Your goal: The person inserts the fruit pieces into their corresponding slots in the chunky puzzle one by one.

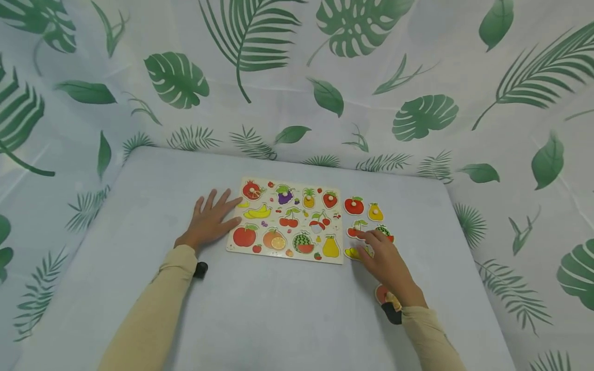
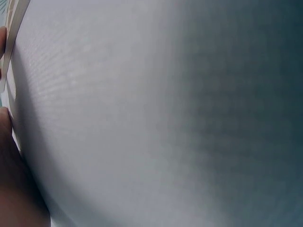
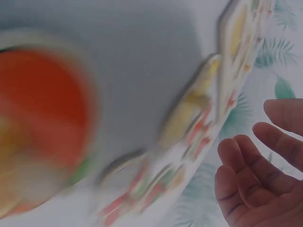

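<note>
My left hand [image 1: 209, 221] rests with fingers spread at the left edge of a fruit puzzle board [image 1: 234, 248], fingertips touching its rim. My right hand [image 1: 387, 260] hovers over loose knobbed pieces right of the board. Its loosely bent fingers [image 3: 255, 189] hold nothing in the right wrist view. The cherry piece [image 1: 352, 232] and banana piece [image 1: 351, 253] lie by its fingertips, the banana partly hidden. Behind the fingers sits a watermelon piece [image 1: 385, 231]. A round orange-red fruit piece [image 1: 381, 292] lies under the right wrist, partly covered.
An apple piece [image 1: 354, 206] and a pear piece [image 1: 375, 212] lie beyond the right hand. Knobbed pomegranate [image 1: 250, 191], grape [image 1: 284, 198] and strawberry [image 1: 330, 201] pieces sit along the board's far row. A leaf-print cloth [image 1: 287, 113] stands behind the white table [image 1: 278, 309].
</note>
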`<action>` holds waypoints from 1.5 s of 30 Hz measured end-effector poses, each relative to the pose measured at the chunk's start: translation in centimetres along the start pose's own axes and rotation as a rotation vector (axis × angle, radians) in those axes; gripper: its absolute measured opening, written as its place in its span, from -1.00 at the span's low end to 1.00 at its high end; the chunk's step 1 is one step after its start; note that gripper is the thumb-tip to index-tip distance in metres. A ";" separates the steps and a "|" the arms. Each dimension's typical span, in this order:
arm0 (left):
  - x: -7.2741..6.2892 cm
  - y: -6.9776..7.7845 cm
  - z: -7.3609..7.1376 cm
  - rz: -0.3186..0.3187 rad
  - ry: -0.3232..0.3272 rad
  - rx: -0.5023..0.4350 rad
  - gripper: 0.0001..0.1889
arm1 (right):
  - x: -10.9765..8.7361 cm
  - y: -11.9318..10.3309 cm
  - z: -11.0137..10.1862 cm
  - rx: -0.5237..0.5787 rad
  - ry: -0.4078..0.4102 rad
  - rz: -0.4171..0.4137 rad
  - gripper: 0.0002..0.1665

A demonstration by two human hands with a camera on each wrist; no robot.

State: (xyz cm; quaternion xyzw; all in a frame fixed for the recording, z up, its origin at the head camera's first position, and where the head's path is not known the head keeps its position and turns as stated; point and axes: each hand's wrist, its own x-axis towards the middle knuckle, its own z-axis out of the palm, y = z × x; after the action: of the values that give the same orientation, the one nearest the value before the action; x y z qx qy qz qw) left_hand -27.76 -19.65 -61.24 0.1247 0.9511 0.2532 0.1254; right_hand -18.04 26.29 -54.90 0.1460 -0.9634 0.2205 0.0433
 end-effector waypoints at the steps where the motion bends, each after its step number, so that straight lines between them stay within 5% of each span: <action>1: -0.1 0.1 -0.1 0.004 -0.001 -0.007 -0.22 | -0.7 0.3 -0.2 -0.006 0.004 0.012 -0.62; 15: -0.1 0.5 -0.4 -0.008 -0.004 0.017 -0.24 | -6.7 2.4 -1.8 -0.065 0.037 0.111 -0.65; 33: 0.0 0.4 -0.5 0.000 0.002 0.005 -0.24 | -8.4 2.5 -2.0 -0.024 -0.243 0.297 -0.77; 45: -0.1 0.3 -0.5 0.000 0.002 0.000 -0.24 | -8.3 2.4 -1.4 -0.036 -0.274 0.290 -0.84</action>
State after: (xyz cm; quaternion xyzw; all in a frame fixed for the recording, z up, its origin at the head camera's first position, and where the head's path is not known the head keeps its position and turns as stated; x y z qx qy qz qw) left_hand -27.79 -19.64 -60.70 0.1243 0.9513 0.2532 0.1246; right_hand -10.82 31.08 -55.88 0.0337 -0.9750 0.1853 -0.1177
